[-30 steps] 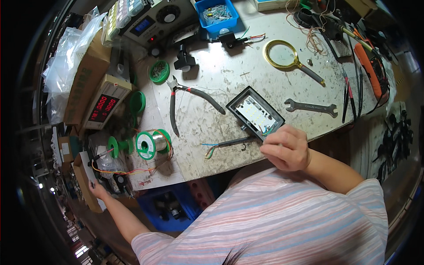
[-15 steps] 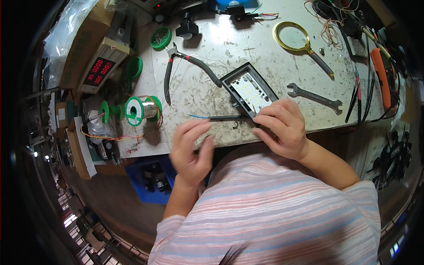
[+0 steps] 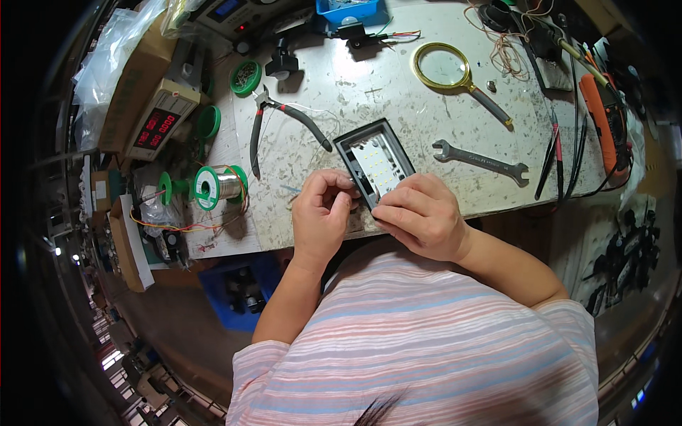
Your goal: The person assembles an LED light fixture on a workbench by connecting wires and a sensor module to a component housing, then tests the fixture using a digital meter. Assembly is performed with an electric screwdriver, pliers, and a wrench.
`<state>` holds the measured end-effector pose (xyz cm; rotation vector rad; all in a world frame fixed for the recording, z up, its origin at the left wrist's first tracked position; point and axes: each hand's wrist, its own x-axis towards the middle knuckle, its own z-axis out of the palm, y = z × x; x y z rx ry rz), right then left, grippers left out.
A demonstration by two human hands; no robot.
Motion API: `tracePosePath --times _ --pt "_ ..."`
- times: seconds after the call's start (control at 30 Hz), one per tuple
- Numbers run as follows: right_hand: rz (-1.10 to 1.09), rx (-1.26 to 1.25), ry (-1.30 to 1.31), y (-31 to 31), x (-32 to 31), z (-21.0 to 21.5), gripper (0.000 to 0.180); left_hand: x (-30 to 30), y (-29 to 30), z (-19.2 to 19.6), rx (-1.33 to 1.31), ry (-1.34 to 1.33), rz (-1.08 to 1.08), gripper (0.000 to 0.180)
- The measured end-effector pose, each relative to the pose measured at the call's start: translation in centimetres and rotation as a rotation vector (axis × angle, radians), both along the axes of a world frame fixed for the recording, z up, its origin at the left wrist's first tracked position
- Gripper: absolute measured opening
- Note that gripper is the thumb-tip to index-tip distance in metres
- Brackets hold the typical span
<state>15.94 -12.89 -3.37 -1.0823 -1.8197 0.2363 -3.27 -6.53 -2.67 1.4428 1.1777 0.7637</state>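
A black rectangular LED floodlight housing (image 3: 341,149), with a white board of small yellow LEDs (image 3: 376,165) inside, is tilted near the table's front edge. My right hand (image 3: 423,216) grips its near right corner, thumb below and fingers over the rim. At the housing's left side, where the cable enters, my left hand (image 3: 321,216) is closed with thumb and fingers pinched together. The blue wire end (image 3: 290,189) of the cable sticks out left of that hand; the black cable itself is mostly hidden by the fingers.
Diagonal pliers (image 3: 264,106) lie open behind my left hand, beside a solder spool (image 3: 226,186). An open-end wrench (image 3: 483,160) and a magnifying glass (image 3: 465,74) lie to the right. Farther right are test leads and an orange meter (image 3: 600,121). A blue bin (image 3: 227,312) stands below the table's edge.
My left hand has moved right and up to the housing's cable side and closed there. My right hand still holds the corner. The view has shifted, so the tabletop things appear farther left.
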Motion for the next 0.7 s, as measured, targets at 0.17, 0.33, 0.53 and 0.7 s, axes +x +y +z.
tracePosePath --times 0.17,0.33,0.53,0.7 --pt "0.039 -0.007 0.021 0.0 -0.2 -0.1 0.018 0.1 0.1 0.4 -0.059 0.012 0.001 0.007" --pt "0.039 -0.01 0.005 0.0 -0.2 -0.1 0.02 0.1 0.6 1.4 -0.103 0.056 -0.096 0.012" --pt "0.056 -0.022 -0.001 0.0 -0.2 0.1 0.02 0.5 0.6 1.0 -0.068 0.058 -0.097 0.011" --pt "0.058 -0.019 0.006 0.0 -0.3 0.0 0.022 0.7 0.4 0.9 -0.092 0.049 -0.057 0.011"
